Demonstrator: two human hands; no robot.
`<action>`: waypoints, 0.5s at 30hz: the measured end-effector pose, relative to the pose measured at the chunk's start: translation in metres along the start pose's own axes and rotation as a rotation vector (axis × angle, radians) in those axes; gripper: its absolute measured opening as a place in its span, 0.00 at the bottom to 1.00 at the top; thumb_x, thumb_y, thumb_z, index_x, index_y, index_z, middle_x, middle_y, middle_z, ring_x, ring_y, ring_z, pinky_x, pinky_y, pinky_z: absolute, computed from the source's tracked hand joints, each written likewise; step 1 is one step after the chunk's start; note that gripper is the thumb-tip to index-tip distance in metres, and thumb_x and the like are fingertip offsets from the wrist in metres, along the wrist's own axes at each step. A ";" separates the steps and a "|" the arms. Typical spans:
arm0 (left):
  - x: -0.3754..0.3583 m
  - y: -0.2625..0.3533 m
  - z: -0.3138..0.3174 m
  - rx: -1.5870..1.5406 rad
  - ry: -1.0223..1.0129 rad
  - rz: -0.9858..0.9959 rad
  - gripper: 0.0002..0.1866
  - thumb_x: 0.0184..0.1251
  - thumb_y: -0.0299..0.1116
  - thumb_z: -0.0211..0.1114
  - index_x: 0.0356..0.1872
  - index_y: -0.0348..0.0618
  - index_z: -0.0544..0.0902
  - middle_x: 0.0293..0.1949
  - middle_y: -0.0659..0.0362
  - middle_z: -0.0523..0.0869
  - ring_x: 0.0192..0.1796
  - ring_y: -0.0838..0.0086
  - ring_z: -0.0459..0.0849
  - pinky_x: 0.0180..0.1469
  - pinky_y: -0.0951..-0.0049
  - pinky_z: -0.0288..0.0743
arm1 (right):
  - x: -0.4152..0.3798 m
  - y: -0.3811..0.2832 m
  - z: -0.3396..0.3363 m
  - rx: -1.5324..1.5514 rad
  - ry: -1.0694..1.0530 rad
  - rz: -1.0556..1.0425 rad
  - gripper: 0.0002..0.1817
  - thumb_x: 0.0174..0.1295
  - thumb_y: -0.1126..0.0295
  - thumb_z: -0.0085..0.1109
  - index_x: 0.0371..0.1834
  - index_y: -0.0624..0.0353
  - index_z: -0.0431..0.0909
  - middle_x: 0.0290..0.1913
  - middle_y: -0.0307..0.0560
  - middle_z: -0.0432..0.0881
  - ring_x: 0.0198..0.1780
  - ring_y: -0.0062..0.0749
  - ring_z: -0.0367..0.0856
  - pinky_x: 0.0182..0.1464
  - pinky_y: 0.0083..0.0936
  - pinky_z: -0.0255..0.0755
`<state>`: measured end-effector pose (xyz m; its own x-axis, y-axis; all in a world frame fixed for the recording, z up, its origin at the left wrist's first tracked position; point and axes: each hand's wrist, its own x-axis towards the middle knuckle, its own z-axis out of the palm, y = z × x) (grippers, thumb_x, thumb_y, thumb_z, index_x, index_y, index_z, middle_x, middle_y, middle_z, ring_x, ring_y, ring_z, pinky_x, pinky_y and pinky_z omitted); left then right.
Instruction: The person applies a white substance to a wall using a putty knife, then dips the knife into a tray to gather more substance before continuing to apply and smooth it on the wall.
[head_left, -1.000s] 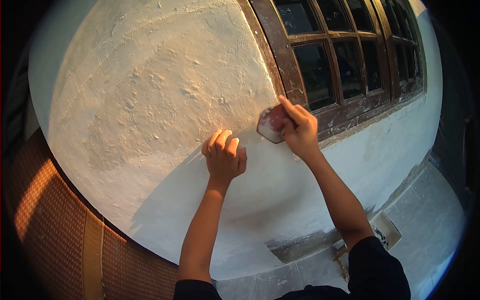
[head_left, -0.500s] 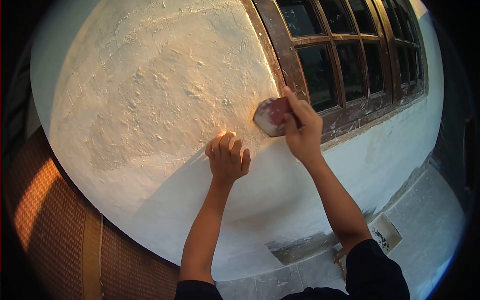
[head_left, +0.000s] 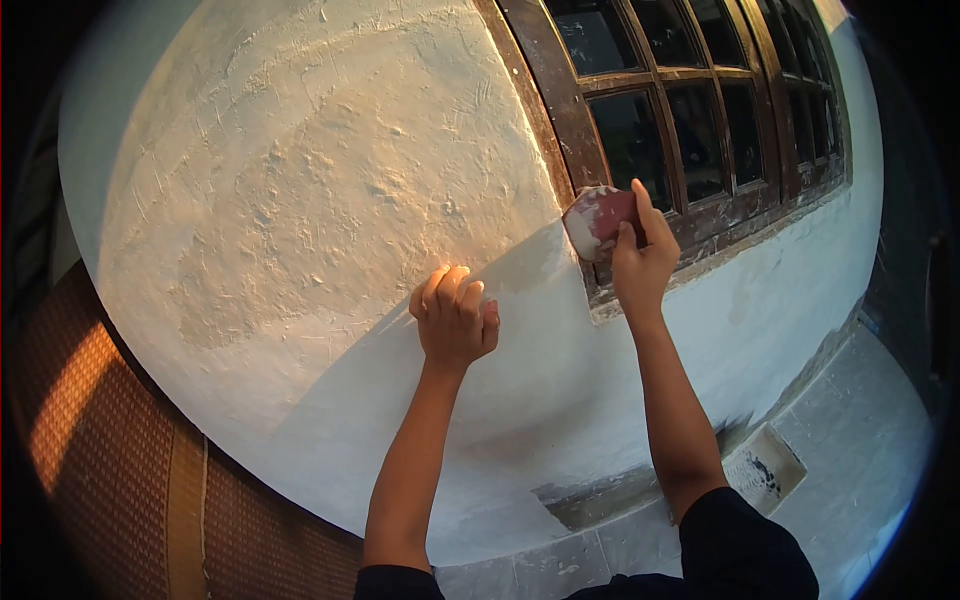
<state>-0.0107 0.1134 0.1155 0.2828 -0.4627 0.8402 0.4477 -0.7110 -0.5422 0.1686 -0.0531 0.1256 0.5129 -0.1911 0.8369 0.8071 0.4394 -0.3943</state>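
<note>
A dark red putty scraper point(head_left: 604, 222), its broad end smeared with white filler, is gripped in my right hand point(head_left: 646, 255), forefinger stretched along its back. It overlaps the lower left corner of the brown wooden window frame point(head_left: 555, 95) in this view. My left hand point(head_left: 456, 318) rests against the whitewashed wall point(head_left: 330, 200) with bent fingers and the thumb apart, fingertips on the plaster. Above and left of that hand, the plaster is rough and lumpy under warm sunlight.
Dark glass panes point(head_left: 630, 135) fill the window at upper right. A whitish tray point(head_left: 768, 468) with dark marks stands on the grey tiled floor point(head_left: 850, 430) at lower right. Woven brown panelling point(head_left: 100, 440) borders the wall at lower left.
My right hand has moved right with the scraper, from the plaster beside the window onto the frame's corner. My left hand stays at nearly the same spot on the wall.
</note>
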 end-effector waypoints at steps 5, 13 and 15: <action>-0.001 0.001 -0.002 -0.006 -0.043 0.002 0.16 0.73 0.43 0.51 0.54 0.47 0.67 0.54 0.52 0.74 0.59 0.55 0.72 0.59 0.53 0.56 | -0.015 -0.030 0.013 -0.006 -0.299 -0.139 0.32 0.52 0.88 0.51 0.63 0.57 0.78 0.34 0.50 0.78 0.33 0.37 0.80 0.40 0.27 0.74; 0.000 0.000 -0.001 -0.033 -0.018 0.014 0.15 0.72 0.42 0.51 0.52 0.47 0.68 0.54 0.53 0.74 0.58 0.56 0.72 0.59 0.53 0.57 | -0.014 -0.017 0.006 0.014 -0.200 -0.053 0.33 0.50 0.88 0.54 0.64 0.59 0.77 0.32 0.48 0.77 0.33 0.32 0.80 0.41 0.23 0.73; 0.000 0.002 -0.002 -0.030 -0.024 -0.006 0.14 0.72 0.43 0.51 0.51 0.49 0.69 0.53 0.54 0.76 0.58 0.57 0.73 0.59 0.54 0.57 | -0.019 -0.011 0.014 0.004 -0.175 -0.004 0.33 0.51 0.88 0.51 0.64 0.60 0.77 0.32 0.49 0.77 0.33 0.31 0.79 0.40 0.24 0.73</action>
<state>-0.0112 0.1110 0.1145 0.3006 -0.4457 0.8432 0.4243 -0.7292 -0.5368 0.1459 -0.0418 0.1200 0.4503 -0.0370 0.8921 0.8080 0.4420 -0.3895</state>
